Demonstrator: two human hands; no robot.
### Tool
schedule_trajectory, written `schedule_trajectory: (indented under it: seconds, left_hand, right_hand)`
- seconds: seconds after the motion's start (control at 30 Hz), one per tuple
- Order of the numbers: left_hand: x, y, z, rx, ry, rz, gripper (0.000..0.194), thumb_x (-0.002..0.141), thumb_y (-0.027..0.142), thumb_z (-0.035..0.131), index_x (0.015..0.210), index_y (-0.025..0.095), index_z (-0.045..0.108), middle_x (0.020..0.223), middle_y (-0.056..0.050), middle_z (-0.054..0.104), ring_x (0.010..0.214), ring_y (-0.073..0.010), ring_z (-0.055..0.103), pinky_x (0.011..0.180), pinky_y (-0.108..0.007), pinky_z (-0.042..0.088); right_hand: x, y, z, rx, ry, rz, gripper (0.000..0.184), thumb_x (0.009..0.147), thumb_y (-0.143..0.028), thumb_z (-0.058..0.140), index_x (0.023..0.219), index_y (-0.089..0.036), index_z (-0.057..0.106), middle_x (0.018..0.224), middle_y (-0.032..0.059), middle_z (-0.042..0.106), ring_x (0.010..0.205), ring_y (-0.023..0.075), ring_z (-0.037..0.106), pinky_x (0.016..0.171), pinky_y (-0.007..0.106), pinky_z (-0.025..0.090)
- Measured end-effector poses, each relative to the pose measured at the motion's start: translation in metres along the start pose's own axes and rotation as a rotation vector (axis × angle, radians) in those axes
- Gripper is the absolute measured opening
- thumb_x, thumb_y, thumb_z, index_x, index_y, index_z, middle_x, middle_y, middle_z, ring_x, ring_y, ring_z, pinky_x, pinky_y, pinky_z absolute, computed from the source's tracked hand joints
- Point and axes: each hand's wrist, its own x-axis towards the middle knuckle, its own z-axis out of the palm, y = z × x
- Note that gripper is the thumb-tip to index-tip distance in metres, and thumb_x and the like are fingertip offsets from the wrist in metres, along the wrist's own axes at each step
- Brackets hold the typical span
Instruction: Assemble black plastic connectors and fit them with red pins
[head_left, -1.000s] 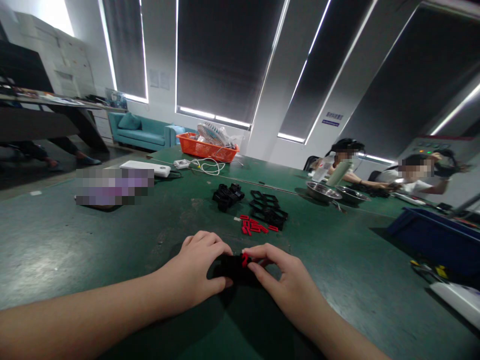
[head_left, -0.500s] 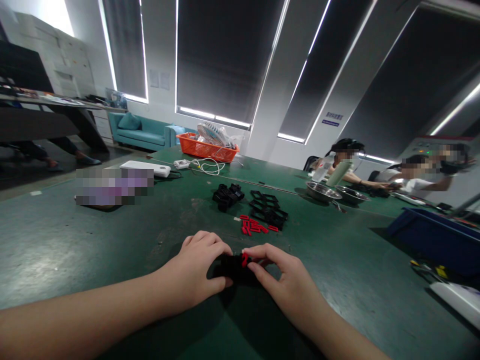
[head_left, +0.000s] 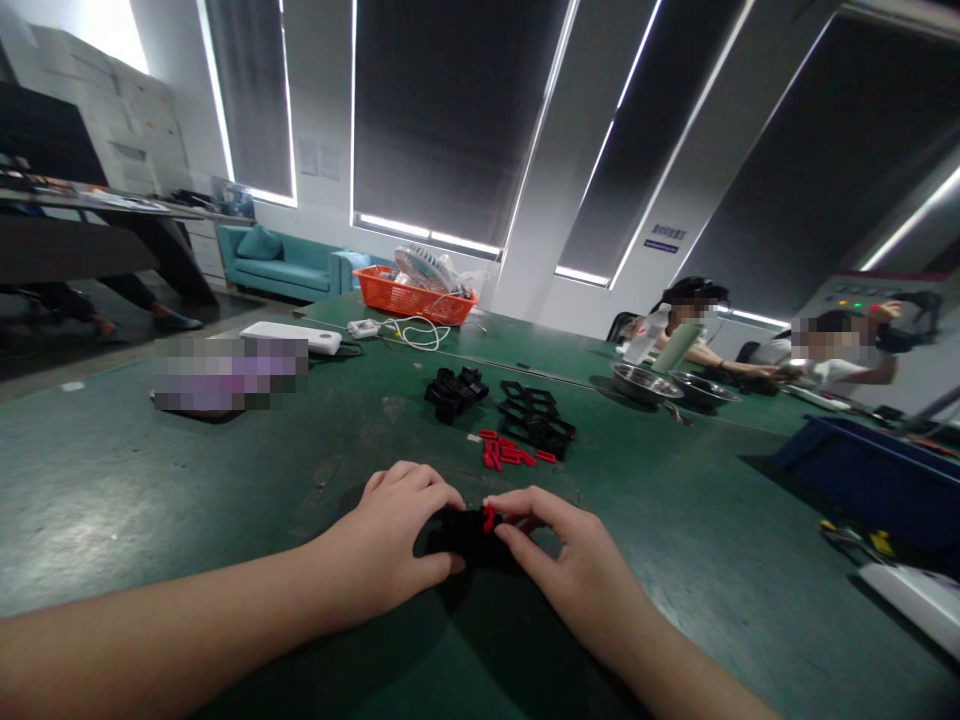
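Note:
My left hand [head_left: 405, 530] is curled around the left side of a small black part [head_left: 472, 530], thumb in front and fingers behind. At its right end, my right hand [head_left: 551, 530] pinches a small red clip-like piece [head_left: 490, 517] between thumb and forefinger, against the black part. Shadow hides the exact shape of the black part. Beyond my hands lies a pile of small red loop pieces [head_left: 510, 453]. Behind them are several black open frames [head_left: 534, 410], and to their left a heap of black block-like parts [head_left: 455, 393].
An orange basket [head_left: 412, 297] holding a fan stands at the far edge of the green table [head_left: 360, 430]. On the left are a white power bank [head_left: 291, 338] and a blurred flat object [head_left: 229, 377]. Metal bowls [head_left: 646, 384], a navy bin [head_left: 874, 475] and two people occupy the right.
My hands and the pieces they hold stay practically in place. At the far right, a co-worker's raised hand and the dark object at it shift slightly.

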Motion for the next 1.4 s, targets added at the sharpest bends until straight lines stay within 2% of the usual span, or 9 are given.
schedule_trajectory:
  seconds: [1.4]
  left_hand:
    - [-0.0003, 0.0008, -0.0012, 0.005, -0.005, 0.001, 0.028, 0.075, 0.023, 0.069, 0.102, 0.024, 0.064, 0.108, -0.005, 0.062, 0.111, -0.0304, 0.049, 0.094, -0.047, 0.038]
  right_hand:
    - [0.0002, -0.0010, -0.0007, -0.012, -0.005, -0.007, 0.023, 0.083, -0.011, 0.058, 0.098, -0.023, 0.070, 0.094, 0.0014, 0.075, 0.084, 0.0173, 0.068, 0.079, 0.032, 0.053]
